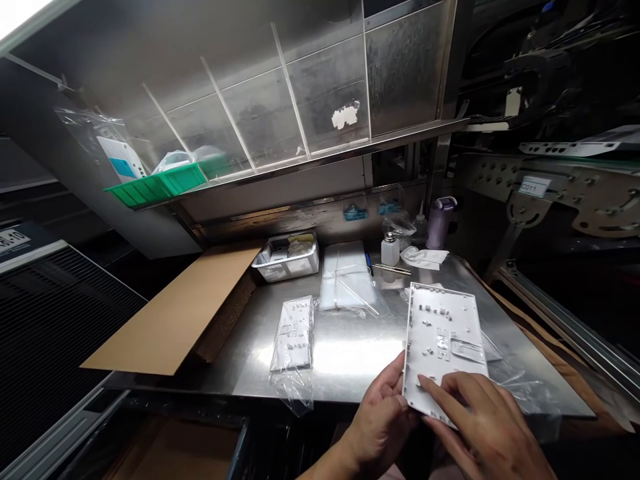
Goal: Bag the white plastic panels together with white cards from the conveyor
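A white plastic housing panel (pixel 443 320) is held above the bench at the right, its inner side with small posts and ribs facing me. My left hand (pixel 383 407) grips its lower left edge, thumb in front and fingers partly hidden behind. Across the lower right corner lies my right hand (pixel 480 417). Its index fingertip touches the inner surface and its thumb is at the bottom edge, so the panel sits between them. A similar white panel (pixel 295 333) rests in a clear plastic bag (pixel 295 390) on the bench, left of my hands.
On the metal bench (pixel 350 347) are a white basket (pixel 287 267), bagged sheets (pixel 347 277), a pump bottle (pixel 390 250), tweezers (pixel 393 269), a white cloth (pixel 425 258) and a purple bottle (pixel 440 227). Cardboard (pixel 180 307) lies left. A shelf with a green tray (pixel 160 187) overhangs the back.
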`<state>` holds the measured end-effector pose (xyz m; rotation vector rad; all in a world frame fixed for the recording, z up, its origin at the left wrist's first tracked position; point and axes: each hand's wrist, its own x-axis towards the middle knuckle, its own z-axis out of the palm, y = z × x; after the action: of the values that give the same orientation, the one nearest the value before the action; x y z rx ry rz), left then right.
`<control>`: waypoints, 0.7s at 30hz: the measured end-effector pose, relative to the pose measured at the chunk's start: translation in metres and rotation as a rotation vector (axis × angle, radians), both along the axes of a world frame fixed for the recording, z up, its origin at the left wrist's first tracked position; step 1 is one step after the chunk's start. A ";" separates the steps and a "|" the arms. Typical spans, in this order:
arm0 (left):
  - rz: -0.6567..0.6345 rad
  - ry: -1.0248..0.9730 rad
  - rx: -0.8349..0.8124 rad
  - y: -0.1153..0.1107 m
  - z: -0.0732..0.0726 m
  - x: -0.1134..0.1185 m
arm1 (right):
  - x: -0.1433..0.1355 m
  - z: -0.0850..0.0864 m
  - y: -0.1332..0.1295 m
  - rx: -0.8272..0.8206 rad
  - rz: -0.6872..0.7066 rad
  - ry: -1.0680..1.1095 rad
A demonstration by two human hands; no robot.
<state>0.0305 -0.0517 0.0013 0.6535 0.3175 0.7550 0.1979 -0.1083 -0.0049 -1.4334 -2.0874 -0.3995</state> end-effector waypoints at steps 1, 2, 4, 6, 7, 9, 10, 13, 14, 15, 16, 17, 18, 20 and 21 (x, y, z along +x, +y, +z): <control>-0.003 -0.007 -0.009 0.000 -0.001 0.000 | 0.000 0.000 0.000 -0.004 -0.004 0.005; -0.006 -0.017 -0.017 0.000 -0.001 -0.001 | 0.000 0.000 0.000 -0.010 -0.009 0.010; -0.015 -0.041 -0.023 0.000 -0.001 -0.001 | 0.000 -0.001 0.000 -0.016 -0.017 0.023; -0.027 -0.058 -0.014 0.001 0.001 -0.001 | 0.000 -0.002 0.000 -0.016 -0.017 0.035; -0.032 -0.063 -0.007 0.001 0.001 -0.001 | 0.000 -0.002 0.000 -0.018 -0.016 0.039; -0.043 -0.069 0.013 0.002 0.003 -0.002 | -0.001 -0.002 0.000 -0.025 -0.015 0.041; -0.043 -0.069 0.022 0.002 0.003 -0.002 | -0.001 -0.002 0.000 -0.029 -0.013 0.037; -0.036 -0.059 0.048 0.003 0.002 -0.004 | -0.002 -0.001 0.001 -0.018 -0.007 0.025; -0.034 -0.057 0.054 0.003 0.001 -0.004 | -0.002 -0.001 0.001 -0.013 -0.004 0.022; -0.033 -0.056 0.056 0.003 0.000 -0.004 | -0.002 -0.001 0.001 -0.011 -0.003 0.020; -0.037 -0.055 0.056 0.004 -0.002 -0.004 | -0.002 -0.001 0.002 -0.008 -0.002 0.018; -0.044 -0.054 0.053 0.004 -0.003 -0.004 | -0.002 -0.001 0.002 -0.008 -0.003 0.017; -0.046 -0.051 0.046 0.004 -0.004 -0.003 | -0.002 -0.001 0.003 -0.007 -0.002 0.015; -0.040 -0.038 0.029 0.004 -0.005 -0.002 | -0.003 0.000 0.004 -0.013 -0.006 0.018; -0.040 -0.026 0.028 0.004 -0.004 -0.003 | -0.003 0.002 0.005 -0.014 -0.011 0.033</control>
<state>0.0277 -0.0476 -0.0029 0.6743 0.2700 0.7307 0.1952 -0.1031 -0.0033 -1.4510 -2.0609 -0.3638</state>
